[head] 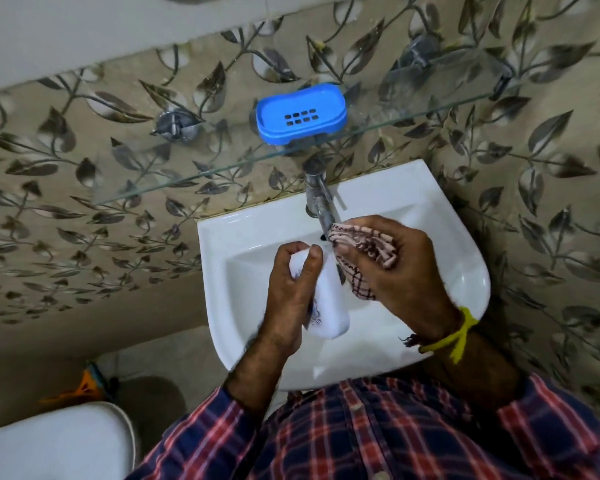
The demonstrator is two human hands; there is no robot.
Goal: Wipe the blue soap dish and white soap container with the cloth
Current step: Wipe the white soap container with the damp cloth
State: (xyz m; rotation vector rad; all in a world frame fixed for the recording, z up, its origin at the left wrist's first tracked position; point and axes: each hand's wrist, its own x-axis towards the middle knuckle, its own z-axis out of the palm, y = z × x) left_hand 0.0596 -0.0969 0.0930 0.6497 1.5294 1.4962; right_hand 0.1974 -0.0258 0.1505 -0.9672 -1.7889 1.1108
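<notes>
looking down from the head camera, the left hand grips the white soap container, a smooth rounded plastic case with a dark printed mark on its side, fingers and thumb curled round its upper end. the right hand clutches a bunched cloth, soft woven fabric, pinkish with a dark check pattern, its folds pressed against the container's right side. both hands sit over the bowl of the white glossy ceramic sink, whose rim curves round on the near side. a dull metal tap juts out just behind the cloth, so room is tight on that side; the basin's right half lies open. the blue soap dish, an oval of moulded plastic with rectangular drain slots, sits well apart on a clear glass shelf above the tap, its front edge thin and greenish, with bare glass either side. the wall is leaf-patterned tile. a yellow thread circles the right wrist. a plaid shirt fills the lower frame.
</notes>
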